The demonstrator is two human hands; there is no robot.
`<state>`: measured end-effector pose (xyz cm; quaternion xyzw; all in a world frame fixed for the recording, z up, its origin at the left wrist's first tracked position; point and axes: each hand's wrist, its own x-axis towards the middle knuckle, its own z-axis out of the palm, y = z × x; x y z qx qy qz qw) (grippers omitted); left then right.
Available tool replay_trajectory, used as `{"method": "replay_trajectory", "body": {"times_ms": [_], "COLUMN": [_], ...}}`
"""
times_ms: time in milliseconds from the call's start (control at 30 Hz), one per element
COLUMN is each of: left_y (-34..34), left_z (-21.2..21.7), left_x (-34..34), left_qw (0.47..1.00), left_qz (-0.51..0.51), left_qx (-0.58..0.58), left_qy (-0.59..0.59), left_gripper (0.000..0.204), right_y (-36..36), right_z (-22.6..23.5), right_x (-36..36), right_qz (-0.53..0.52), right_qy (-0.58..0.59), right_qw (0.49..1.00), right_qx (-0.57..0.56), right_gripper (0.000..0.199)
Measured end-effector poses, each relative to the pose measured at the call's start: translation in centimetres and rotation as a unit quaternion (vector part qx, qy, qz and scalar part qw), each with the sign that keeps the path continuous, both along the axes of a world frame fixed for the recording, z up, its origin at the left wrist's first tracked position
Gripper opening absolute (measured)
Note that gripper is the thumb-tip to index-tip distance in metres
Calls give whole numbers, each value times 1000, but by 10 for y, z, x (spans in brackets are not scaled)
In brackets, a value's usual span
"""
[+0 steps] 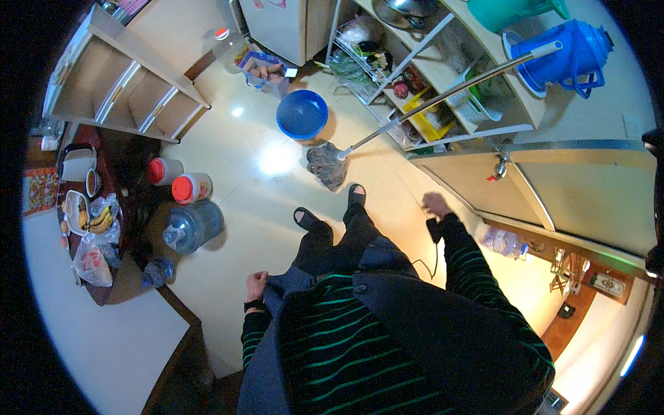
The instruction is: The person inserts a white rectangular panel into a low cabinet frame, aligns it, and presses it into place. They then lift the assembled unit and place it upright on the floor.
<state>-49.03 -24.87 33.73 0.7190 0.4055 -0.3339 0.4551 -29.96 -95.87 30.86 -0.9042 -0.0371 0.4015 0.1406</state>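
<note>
So the person stands on the shiny tile floor in open sandals, and I'll place everything off the mop, since that's the thing in play. Nearest the body, the left hand hangs by the hip, well back from the mop, fingers curled loosely against the dark apron and holding nothing I can make out. The right hand is raised off to the right of the mop head, arm bent at the elbow in a green-striped sleeve; the fingers look bunched together, but I can't tell if they're gripping anything, and a small dark thing with a cord hangs just below the wrist. The mop head sits on the floor just ahead of the feet, and its long metal handle leans up and away to the right against the shelf rack, so neither hand touches it. If mopping is the idea, I'd say grab the handle low with the right hand and steady it higher with the left, so it doesn't slide along the rack. Just beyond the mop head sits a blue basin. Well left of the mop are two red-lidded jars and a big water bottle on its side.
</note>
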Motion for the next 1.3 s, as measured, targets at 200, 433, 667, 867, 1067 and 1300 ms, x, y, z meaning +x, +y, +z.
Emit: {"method": "replay_trajectory", "body": {"times_ms": [200,433,667,867,1067,1300], "left_y": [31,40,26,34,27,48], "left_z": [-73,-55,-8,-53,-64,-79], "left_x": [-34,-5,19,-23,-52,1], "left_qw": [996,996,996,997,991,960], "left_qz": [-33,-63,-41,-19,102,-276], "left_qx": [-38,-25,-38,-30,-69,-44], "left_qy": [-76,-62,-65,-70,-47,-22], "left_gripper": [33,34,31,27,27,38], "right_y": [43,60,119,128,107,104], "right_z": [3,33,80,86,75,107], "right_x": [-128,-99,-41,-46,-74,-120], "right_qz": [-367,-322,-395,-394,-396,-442], "right_qy": [186,50,-18,16,59,-15], "right_qw": [903,938,888,907,913,890], "right_qx": [120,115,233,150,78,107], "right_gripper": [15,39,24,36,41,43]}}
